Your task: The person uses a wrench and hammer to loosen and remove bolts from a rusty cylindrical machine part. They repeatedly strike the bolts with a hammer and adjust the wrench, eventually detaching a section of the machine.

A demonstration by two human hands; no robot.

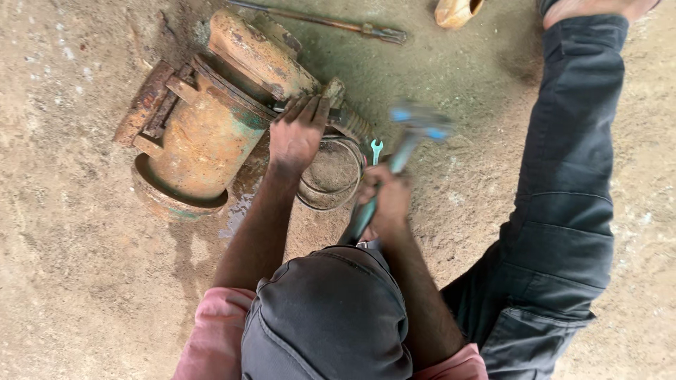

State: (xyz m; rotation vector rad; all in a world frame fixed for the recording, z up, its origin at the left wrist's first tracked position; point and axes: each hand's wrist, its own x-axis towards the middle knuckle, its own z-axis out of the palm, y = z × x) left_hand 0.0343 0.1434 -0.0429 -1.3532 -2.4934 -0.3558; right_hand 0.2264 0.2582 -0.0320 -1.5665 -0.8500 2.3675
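One rusty motor housing (204, 134) is lying on its side on the dirt floor (70, 281). Spread flat, the left hand (296, 137) is pressing on its shaft end, fingers extended and touching metal. Closed in a fist, the right hand (384, 200) is gripping a blue-headed hammer (405, 144), blurred. Just beside it, a small teal spanner (376, 150) and a wire ring (331, 176) are resting; a long rod (331, 24) is lying beyond.
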